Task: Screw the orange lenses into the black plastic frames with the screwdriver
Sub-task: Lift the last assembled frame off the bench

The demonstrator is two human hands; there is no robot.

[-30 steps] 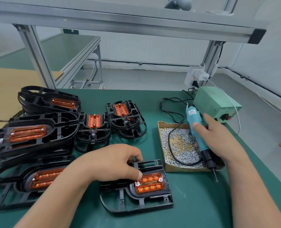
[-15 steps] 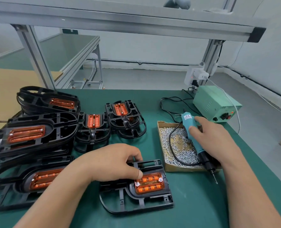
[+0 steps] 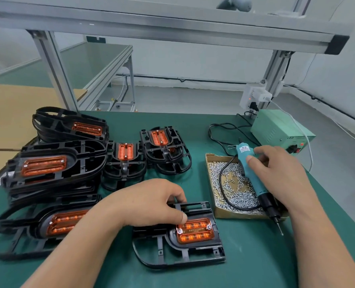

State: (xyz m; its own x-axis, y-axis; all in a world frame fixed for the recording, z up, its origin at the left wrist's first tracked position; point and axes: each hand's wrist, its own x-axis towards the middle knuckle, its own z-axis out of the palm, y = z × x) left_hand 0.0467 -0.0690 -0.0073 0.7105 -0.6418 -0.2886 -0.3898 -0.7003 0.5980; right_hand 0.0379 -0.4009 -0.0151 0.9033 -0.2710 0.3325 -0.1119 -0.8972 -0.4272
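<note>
Fingers (image 3: 180,215) (left) atop frame (image 3: 180,257), beside lens (image 3: 195,232)

The black moulded plastic frame (image 3: 193,248) looks matt, its ribbed orange translucent lens (image 3: 195,230) glossy. The teal plastic-bodied screwdriver (image 3: 253,177) has a smooth sheen. Shiny metal screws (image 3: 234,188) lie in a dull brown cardboard tray (image 3: 234,214) on the matt green table mat (image 3: 255,262).

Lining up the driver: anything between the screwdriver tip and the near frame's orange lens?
Nothing visible. Only green mat separates the screwdriver from the orange lens; the left hand grips the black frame at the lens's upper-left.
</note>
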